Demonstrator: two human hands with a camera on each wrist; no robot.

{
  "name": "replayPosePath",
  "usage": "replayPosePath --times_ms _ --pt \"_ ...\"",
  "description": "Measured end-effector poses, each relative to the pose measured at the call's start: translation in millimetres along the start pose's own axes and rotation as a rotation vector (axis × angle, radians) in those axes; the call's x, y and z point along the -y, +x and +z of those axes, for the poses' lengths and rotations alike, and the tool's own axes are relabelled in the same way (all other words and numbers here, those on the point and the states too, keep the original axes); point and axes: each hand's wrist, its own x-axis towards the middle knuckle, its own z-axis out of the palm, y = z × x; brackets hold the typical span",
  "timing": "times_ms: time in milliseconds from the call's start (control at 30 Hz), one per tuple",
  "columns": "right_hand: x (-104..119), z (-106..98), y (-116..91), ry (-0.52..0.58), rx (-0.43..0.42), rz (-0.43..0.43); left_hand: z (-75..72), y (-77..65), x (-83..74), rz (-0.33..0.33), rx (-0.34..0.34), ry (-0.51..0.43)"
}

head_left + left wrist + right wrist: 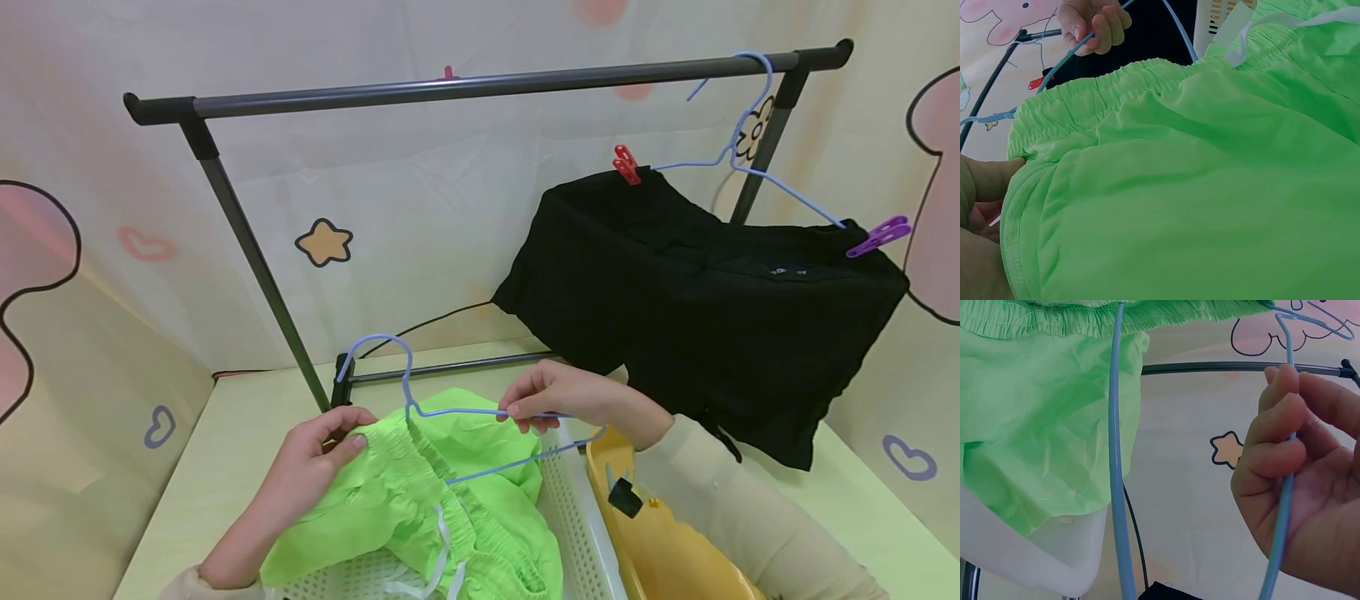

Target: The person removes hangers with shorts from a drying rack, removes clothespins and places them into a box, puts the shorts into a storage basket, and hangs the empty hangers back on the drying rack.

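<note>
Lime-green shorts (360,508) with an elastic waistband and white drawstring lie bunched over a white basket. My left hand (311,462) pinches the waistband's edge between thumb and fingers. A blue wire hanger (457,411) is partly inside the waist opening, its hook standing up beside that hand. With curled fingers my right hand (566,396) grips the hanger's upper arm, outside the fabric. In the right wrist view, the hanger's lower bar (1116,444) runs into the waistband. One end of the hanger is hidden in the shorts.
Behind stands a dark clothes rack (480,87). Black shorts (712,308) hang at its right from another blue hanger (735,146), with red (626,164) and purple (879,236) clothespins. Right of the white basket (581,517) sits a yellow tub (667,542) under the right sleeve.
</note>
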Motion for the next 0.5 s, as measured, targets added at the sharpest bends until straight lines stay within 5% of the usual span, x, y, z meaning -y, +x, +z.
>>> replayPosePath --times_ms 500 --pt "0 -4 -11 -0.015 -0.031 0.024 3.2 1.7 -2.3 -0.016 0.043 0.019"
